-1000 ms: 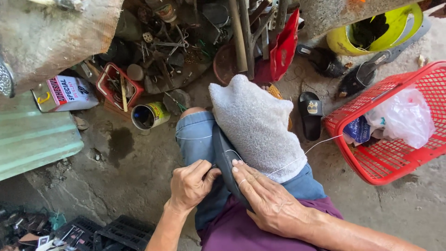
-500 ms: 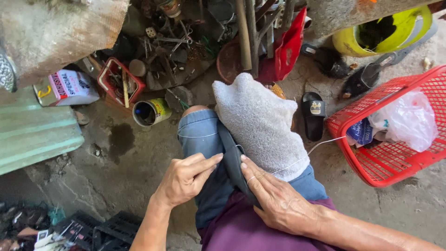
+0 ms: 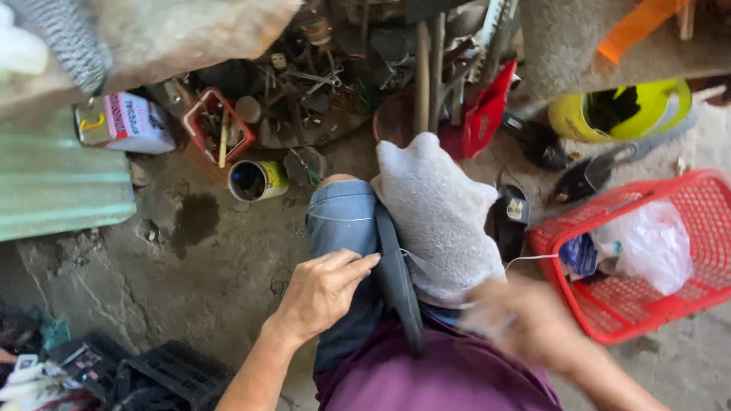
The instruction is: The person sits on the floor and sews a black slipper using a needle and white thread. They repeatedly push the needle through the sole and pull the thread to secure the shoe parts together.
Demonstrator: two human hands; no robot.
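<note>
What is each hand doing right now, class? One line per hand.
Left hand: fingers curled, pressing the dark strap on the knee.
Right hand: motion-blurred beside the grey cloth; grip cannot be told.
</note>
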